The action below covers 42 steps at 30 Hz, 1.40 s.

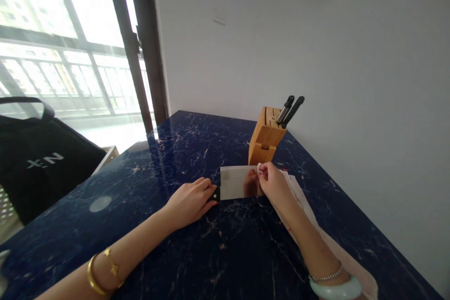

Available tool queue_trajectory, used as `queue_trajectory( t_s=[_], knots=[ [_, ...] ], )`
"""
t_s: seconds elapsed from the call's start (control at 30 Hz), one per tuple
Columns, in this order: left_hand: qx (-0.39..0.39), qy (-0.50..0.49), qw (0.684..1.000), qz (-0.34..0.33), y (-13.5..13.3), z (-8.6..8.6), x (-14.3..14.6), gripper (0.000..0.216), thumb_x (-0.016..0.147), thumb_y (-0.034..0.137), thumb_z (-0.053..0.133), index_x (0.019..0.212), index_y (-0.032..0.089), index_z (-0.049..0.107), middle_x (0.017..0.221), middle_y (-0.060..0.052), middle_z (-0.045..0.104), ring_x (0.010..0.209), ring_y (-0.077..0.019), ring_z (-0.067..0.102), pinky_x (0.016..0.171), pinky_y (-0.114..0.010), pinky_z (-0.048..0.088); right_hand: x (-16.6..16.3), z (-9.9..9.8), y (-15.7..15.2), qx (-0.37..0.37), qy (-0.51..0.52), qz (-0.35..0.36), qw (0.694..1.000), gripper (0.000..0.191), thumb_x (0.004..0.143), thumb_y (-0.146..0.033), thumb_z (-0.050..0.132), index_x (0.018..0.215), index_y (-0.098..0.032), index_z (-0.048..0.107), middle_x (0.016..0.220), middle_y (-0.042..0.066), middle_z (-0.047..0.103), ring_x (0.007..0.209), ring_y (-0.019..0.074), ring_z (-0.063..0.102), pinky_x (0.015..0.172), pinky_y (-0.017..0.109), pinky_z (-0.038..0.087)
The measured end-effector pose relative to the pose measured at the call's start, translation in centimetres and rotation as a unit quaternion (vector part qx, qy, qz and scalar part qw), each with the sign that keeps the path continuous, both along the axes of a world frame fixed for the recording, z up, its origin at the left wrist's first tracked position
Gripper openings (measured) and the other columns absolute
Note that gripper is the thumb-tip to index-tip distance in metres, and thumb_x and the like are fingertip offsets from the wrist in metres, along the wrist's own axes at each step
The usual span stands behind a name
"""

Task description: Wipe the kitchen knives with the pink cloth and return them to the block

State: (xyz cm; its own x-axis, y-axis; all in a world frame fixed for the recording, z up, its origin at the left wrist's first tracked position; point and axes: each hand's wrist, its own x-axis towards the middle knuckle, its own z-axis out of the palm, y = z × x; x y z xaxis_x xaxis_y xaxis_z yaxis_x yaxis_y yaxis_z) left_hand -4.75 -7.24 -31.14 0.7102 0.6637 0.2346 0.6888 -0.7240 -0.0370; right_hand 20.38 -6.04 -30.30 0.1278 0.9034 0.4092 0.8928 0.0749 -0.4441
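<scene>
Both hands worked: my left hand (191, 200) pinned the cleaver (239, 182) handle, steadying it, right hand (274, 183) fingers pinched a cloth (298, 197) against the blade.

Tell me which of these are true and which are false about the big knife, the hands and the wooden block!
1. The cleaver lies flat on the dark marble table. True.
2. The left hand is on the handle end of the cleaver. True.
3. The right hand is empty. False: it pinches a pale cloth against the far end of the blade.
4. The wooden knife block holds no knives. False: two dark handles stick out of its top.
5. The knife block stands beyond the cleaver, near the wall. True.
6. A red bag sits left of the table. False: the bag is black.
</scene>
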Motion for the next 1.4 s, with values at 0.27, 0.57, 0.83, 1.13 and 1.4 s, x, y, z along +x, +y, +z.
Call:
queue_trajectory(
  t_s=[0.27, 0.57, 0.83, 1.13, 1.4],
  knots=[
    [0.01, 0.006, 1.0, -0.004, 0.0, 0.0, 0.1, 0.031, 0.089, 0.036, 0.035, 0.109, 0.018, 0.05, 0.09, -0.006, 0.053, 0.083, -0.0185, 0.052, 0.065, -0.028, 0.046, -4.0, 0.0, -1.0, 0.0, 0.078, 0.104, 0.991, 0.015, 0.074, -0.008, 0.047, 0.082, -0.017, 0.054, 0.082, 0.006, 0.062, 0.079, 0.0163, 0.058, 0.071, 0.027, 0.044],
    [-0.003, 0.004, 1.0, -0.023, -0.3, 0.1, 0.5, 0.03, 0.089, 0.035, 0.035, 0.107, 0.018, 0.051, 0.088, -0.006, 0.053, 0.083, -0.0194, 0.051, 0.066, -0.029, 0.046, -7.6, 0.4, -2.0, 0.026, 0.108, 0.213, 0.971, 0.021, 0.079, -0.008, 0.042, 0.092, -0.017, 0.056, 0.092, 0.006, 0.061, 0.088, 0.0151, 0.055, 0.079, 0.029, 0.043],
    [-0.012, -0.004, 1.0, -0.013, -0.2, 0.0, 0.5, 0.029, 0.089, 0.036, 0.035, 0.103, 0.019, 0.052, 0.088, -0.006, 0.053, 0.084, -0.0197, 0.051, 0.067, -0.03, 0.047, -8.3, 0.2, -3.1, -0.053, 0.069, 0.179, 0.98, 0.016, 0.072, -0.005, 0.045, 0.08, -0.016, 0.054, 0.079, 0.004, 0.061, 0.075, 0.0144, 0.055, 0.068, 0.026, 0.041],
    [-0.016, -0.008, 1.0, -0.015, -0.2, 0.0, 0.4, 0.026, 0.088, 0.035, 0.036, 0.099, 0.018, 0.053, 0.088, -0.006, 0.053, 0.084, -0.0191, 0.051, 0.067, -0.029, 0.046, -8.2, 0.1, -4.0, -0.113, -0.005, 0.164, 0.98, 0.013, 0.074, -0.007, 0.048, 0.07, -0.019, 0.052, 0.069, 0.001, 0.059, 0.065, 0.0123, 0.054, 0.057, 0.021, 0.034],
    [-0.017, -0.012, 1.0, -0.019, -0.1, 0.0, 0.3, 0.028, 0.088, 0.034, 0.037, 0.108, 0.019, 0.05, 0.09, -0.006, 0.053, 0.086, -0.0197, 0.051, 0.069, -0.029, 0.046, -8.2, -0.3, -4.3, -0.105, -0.024, 0.204, 0.973, 0.016, 0.072, -0.004, 0.046, 0.071, -0.017, 0.054, 0.074, 0.004, 0.061, 0.071, 0.0148, 0.056, 0.064, 0.024, 0.037]
  ],
)
